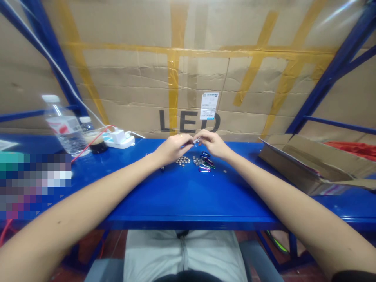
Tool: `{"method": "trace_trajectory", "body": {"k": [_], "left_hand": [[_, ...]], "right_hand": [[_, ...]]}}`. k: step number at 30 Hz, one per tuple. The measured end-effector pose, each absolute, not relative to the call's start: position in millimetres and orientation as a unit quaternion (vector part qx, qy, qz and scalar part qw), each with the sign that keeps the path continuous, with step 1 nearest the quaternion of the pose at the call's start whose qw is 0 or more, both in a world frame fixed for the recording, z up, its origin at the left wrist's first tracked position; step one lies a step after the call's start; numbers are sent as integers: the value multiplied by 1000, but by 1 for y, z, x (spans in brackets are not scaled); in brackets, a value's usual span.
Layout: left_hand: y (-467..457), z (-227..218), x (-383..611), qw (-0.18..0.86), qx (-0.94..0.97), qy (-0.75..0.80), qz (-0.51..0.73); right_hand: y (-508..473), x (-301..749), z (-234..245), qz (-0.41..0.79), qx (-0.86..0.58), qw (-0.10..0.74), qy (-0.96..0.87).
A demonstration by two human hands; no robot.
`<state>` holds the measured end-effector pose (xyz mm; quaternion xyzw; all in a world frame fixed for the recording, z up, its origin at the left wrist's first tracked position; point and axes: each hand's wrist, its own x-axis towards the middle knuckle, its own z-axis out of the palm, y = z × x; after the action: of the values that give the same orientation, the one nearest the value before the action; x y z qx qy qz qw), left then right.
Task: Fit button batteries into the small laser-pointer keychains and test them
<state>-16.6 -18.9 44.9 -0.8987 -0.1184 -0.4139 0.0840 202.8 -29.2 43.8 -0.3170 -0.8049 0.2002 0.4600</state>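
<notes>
My left hand [174,148] and my right hand [216,144] meet over the far part of the blue table, fingertips nearly touching. Both are closed in a pinch around a small shiny piece [196,141], too small and blurred to name. Below my left hand lies a cluster of small round metal pieces [183,161]. Several coloured carabiners [205,168], purple, green and blue among them, lie below my right hand. Small silvery parts [198,161] are heaped beside them. A single small disc [225,171] rests to their right.
On the left stand a water bottle [66,129], a cup of dark liquid [96,143] and a white power strip [120,140] with cables. An open cardboard box [296,164] sits on the right. A large taped cardboard sheet [132,90] rises behind the blue table [188,199].
</notes>
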Motion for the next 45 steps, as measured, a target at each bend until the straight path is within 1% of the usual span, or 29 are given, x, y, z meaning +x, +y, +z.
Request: {"method": "trace_trajectory", "body": {"k": [15,23,29,38,45], "left_hand": [[-18,42,-17,126,-889,-77,-434],[-29,49,-16,144,-860,-82,-482],[-31,48,-16,142,-875,-68,-458],[-32,48,-16,163,-874,-55,-454],[-35,48,-15,146,-872,-53,-464]], "right_hand": [[-30,203,45,237,-319,471,-787],[-30,205,48,215,-322,482,-786],[-28,208,49,175,-330,490,-788],[-27,209,47,194,-331,485,-786],[-29,207,48,206,-335,492,-777]]}}
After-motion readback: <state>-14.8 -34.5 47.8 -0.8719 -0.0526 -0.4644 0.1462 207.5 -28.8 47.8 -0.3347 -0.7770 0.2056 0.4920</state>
